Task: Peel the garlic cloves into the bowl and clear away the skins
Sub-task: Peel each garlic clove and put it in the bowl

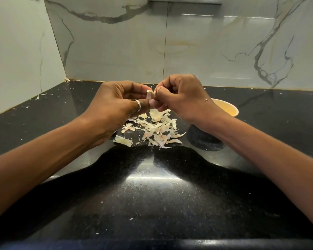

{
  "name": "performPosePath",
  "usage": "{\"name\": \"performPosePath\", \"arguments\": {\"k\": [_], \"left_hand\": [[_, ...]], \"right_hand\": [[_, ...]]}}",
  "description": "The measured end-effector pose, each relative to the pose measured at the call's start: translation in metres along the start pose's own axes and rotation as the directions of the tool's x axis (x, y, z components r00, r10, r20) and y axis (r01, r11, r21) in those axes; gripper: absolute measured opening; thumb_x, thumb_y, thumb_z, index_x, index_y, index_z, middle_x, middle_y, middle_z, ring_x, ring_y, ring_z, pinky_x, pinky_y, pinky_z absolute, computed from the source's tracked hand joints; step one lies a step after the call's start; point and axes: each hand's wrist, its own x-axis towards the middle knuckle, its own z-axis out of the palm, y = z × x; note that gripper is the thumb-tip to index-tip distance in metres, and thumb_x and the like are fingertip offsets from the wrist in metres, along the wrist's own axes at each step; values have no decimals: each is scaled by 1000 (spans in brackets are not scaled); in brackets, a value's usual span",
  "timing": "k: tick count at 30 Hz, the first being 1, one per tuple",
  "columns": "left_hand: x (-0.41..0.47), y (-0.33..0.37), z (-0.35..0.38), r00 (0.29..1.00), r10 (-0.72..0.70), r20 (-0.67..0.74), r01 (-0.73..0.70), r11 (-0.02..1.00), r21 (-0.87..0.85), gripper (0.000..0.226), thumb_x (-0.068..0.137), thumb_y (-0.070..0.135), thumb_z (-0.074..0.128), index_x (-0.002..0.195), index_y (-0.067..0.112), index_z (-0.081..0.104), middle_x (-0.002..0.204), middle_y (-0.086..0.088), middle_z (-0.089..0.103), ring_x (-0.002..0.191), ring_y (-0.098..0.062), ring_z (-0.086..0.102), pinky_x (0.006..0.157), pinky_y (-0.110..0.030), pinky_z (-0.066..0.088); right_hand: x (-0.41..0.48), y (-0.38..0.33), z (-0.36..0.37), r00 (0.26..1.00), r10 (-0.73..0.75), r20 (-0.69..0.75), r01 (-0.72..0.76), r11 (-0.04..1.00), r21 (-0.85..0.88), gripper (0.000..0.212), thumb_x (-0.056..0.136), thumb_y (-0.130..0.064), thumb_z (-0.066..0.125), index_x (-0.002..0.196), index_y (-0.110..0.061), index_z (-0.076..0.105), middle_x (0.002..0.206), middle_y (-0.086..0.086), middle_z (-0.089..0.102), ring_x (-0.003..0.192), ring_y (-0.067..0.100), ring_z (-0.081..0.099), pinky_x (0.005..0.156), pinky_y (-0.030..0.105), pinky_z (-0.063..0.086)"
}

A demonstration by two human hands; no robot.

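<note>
garlic clove (150,95) pinched btwn left hand (116,107) & right hand (181,98) above skins (155,129) on counter (152,195); a slip could drop it among them, short of bowl (229,109).

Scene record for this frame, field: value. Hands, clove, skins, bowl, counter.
left hand: pinches garlic clove
right hand: pinches same clove, top end
skins: loose pile on countertop, under the hands
bowl: right of pile, partly hidden by the right arm; contents unseen
countertop: black, glossy, stray flecks
progress: peeling under way; skins not cleared
</note>
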Motion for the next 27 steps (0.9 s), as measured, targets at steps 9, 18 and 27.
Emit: {"name": "performPosePath", "arguments": {"k": [9,18,27], "left_hand": [[2,1,-1,998,15,-53,-18,998,-61,30,76,2,79,104,9,73,98,-10,77,87,-15,74,74,-21,59],[3,1,-3,996,59,-67,-60,998,-18,29,77,3,80,105,11,74,99,-6,78,90,-12,74,76,-20,58],[1,-2,-3,994,109,-19,-107,991,80,26,78,3,79,101,14,76,93,-3,79,91,-19,76,82,-26,60]], "right_hand": [[2,4,-2,999,46,-12,-46,998,-45,15,95,-11,67,80,-12,70,69,6,75,62,15,75,70,46,65],[2,6,-4,999,29,-25,-31,998,-60,10,95,-5,64,91,-4,73,77,9,76,66,17,76,67,45,65],[2,2,-7,996,71,57,-81,974,210,16,100,-12,64,94,0,73,88,18,77,72,22,74,63,32,57]]}}
